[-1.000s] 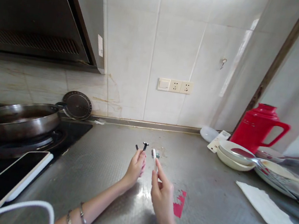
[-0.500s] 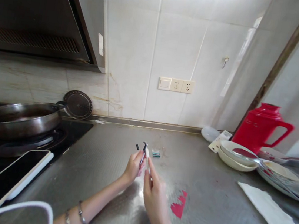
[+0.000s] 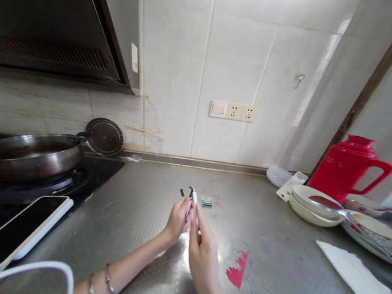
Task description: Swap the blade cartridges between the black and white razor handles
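Observation:
Above the middle of the counter, my left hand (image 3: 176, 220) is closed around a slim tool with a dark, hooked metal top (image 3: 191, 191). Its exact kind is too small to make out. My right hand (image 3: 204, 251) pinches a thin white stick (image 3: 194, 198) against or right beside that tool; I cannot tell whether the two touch. Just beyond the fingers lie small green-and-silver cylinders that look like batteries (image 3: 206, 203). A small black piece (image 3: 182, 192) is to the left of the tool's top. The fingers partly hide both held things.
A torn red patch (image 3: 237, 270) marks the metal counter (image 3: 127, 215). At left are a pan (image 3: 33, 152) on the stove, a phone (image 3: 13, 233) and a white cable (image 3: 38, 265). Stacked bowls (image 3: 314, 209), a red thermos (image 3: 347, 167) and a white paper (image 3: 360, 279) are at right.
The view has shifted slightly, so everything sits a little further right. The white stick appears slightly closer to the hooked top. Both hands keep their grips.

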